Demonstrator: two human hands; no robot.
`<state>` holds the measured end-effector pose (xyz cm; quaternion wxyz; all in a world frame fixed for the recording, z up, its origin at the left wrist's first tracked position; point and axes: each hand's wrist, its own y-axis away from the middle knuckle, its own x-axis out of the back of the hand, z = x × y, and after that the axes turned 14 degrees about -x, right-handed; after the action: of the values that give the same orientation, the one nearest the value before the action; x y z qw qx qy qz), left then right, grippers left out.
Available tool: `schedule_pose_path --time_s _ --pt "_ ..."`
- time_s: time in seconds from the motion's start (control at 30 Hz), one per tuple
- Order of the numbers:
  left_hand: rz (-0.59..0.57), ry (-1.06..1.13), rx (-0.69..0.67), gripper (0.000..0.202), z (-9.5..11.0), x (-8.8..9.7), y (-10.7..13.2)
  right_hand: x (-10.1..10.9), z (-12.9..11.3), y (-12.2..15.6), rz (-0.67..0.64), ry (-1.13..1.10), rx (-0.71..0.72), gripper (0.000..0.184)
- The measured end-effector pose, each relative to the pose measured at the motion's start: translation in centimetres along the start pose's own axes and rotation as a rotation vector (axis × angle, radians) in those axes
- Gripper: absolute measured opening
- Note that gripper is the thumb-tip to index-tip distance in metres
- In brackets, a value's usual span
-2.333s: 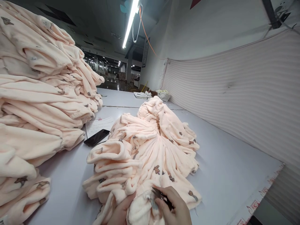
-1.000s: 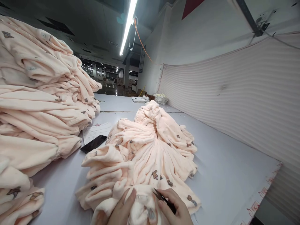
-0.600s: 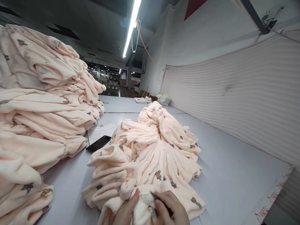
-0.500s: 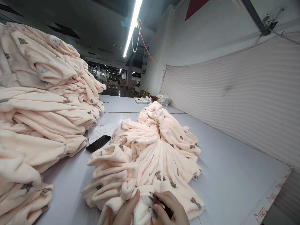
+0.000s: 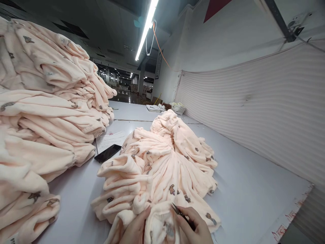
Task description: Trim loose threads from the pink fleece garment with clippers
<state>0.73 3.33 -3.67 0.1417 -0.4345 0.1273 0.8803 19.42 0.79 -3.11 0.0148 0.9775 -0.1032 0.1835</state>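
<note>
A pale peach, fleecy garment (image 5: 175, 173) with small brown animal prints lies bunched on the table in front of me. My left hand (image 5: 135, 228) is closed on a fold of it at the lower middle. In my right hand (image 5: 194, 225) is a pair of dark thread snips (image 5: 182, 214), tips pointing up and left, just beside the fold. Part of the snips is hidden by my fingers. Between the hands, the raised fold shows a greyish print.
A tall pile of similar peach garments (image 5: 50, 125) fills the left side. A black phone (image 5: 108, 153) lies partly over a written sheet (image 5: 110, 139). Papers (image 5: 153, 108) and a folded stack (image 5: 177, 108) sit at the table's far end. A striped cloth (image 5: 248, 108) hangs along the right wall.
The snips and my right hand have moved slightly right, away from the fold. The fold between my hands now stands fuller and more open. My left hand keeps its hold.
</note>
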Motion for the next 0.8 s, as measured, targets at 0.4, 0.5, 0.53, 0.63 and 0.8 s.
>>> schedule_pose_path --time_s 0.4,0.5,0.53,0.63,0.8 --pt "0.042 -0.345 -0.183 0.037 1.8 -0.7 -0.1 0.0 -1.2 2.2 0.019 0.137 0.063 0.022" --pt "0.092 -0.340 -0.335 0.039 3.1 -1.2 -1.6 -0.3 0.8 4.2 -0.040 0.190 0.001 0.035" --pt "0.084 -0.341 -0.359 0.040 3.6 -1.6 -2.0 -0.8 1.5 4.8 -0.088 0.251 -0.035 0.043" --pt "0.067 -0.345 -0.390 0.031 5.6 -1.9 -2.7 -2.1 3.6 5.4 -0.155 0.376 -0.069 0.038" --pt "0.095 -0.454 -0.413 0.031 8.6 1.5 -0.3 -0.2 4.5 2.6 -0.095 -0.143 -0.151 0.016"
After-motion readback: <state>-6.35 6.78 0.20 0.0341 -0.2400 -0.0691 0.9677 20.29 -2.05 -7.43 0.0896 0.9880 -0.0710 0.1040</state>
